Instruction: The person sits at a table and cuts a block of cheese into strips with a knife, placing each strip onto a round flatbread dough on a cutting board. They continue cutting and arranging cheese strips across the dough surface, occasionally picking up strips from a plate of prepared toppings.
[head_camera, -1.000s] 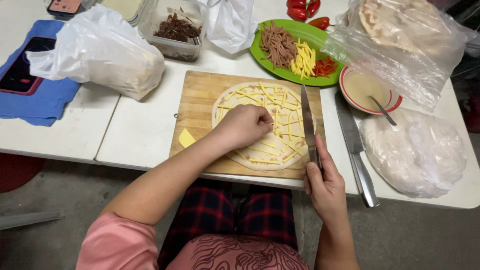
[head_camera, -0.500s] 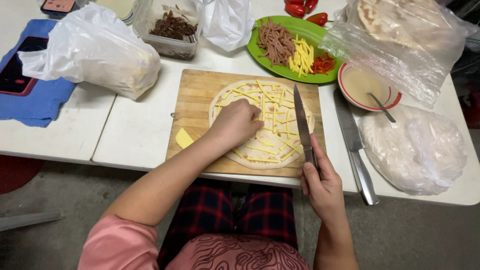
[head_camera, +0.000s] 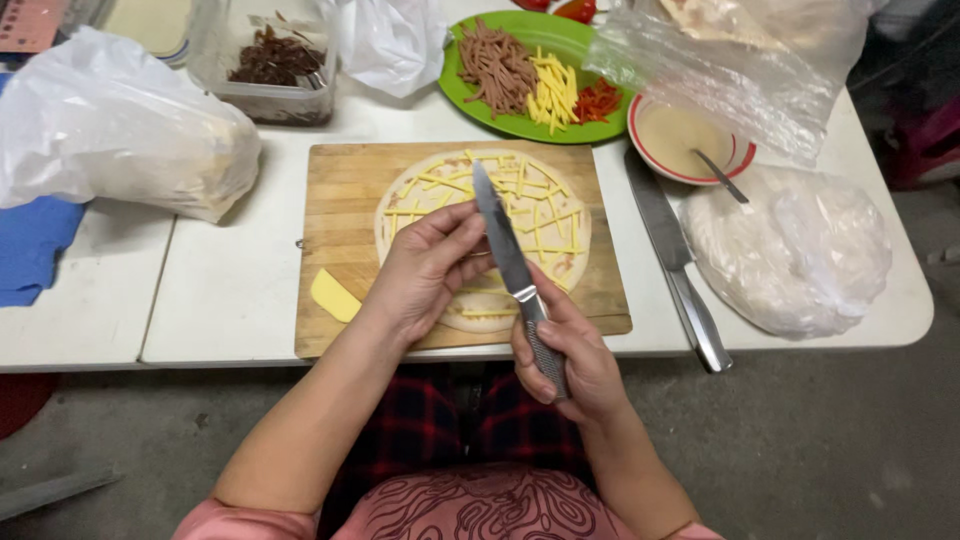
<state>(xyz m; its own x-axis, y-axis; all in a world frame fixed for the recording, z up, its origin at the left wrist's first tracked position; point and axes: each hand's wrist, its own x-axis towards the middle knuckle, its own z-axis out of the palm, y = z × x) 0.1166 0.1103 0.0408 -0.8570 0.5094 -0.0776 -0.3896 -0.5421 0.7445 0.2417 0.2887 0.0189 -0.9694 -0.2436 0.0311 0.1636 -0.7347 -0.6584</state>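
A round flatbread (head_camera: 545, 215) strewn with yellow cheese strips lies on a wooden cutting board (head_camera: 340, 190). My right hand (head_camera: 570, 355) grips the handle of a steel knife (head_camera: 500, 235), whose blade points away from me over the flatbread. My left hand (head_camera: 425, 270) rests on the flatbread's near left part, and its fingertips touch the left side of the blade. A small block of yellow cheese (head_camera: 333, 295) sits on the board's near left corner.
A second large knife (head_camera: 672, 255) lies right of the board. Behind are a green plate (head_camera: 470, 105) of meat, cheese and red pepper strips, a bowl of sauce with a spoon (head_camera: 685, 140), a clear tub (head_camera: 265, 65), and several plastic bags (head_camera: 110, 125). A blue cloth (head_camera: 30, 250) lies left.
My right hand has swung the knife from the board's right edge leftward over the flatbread. My left hand's fingers have come against the blade.
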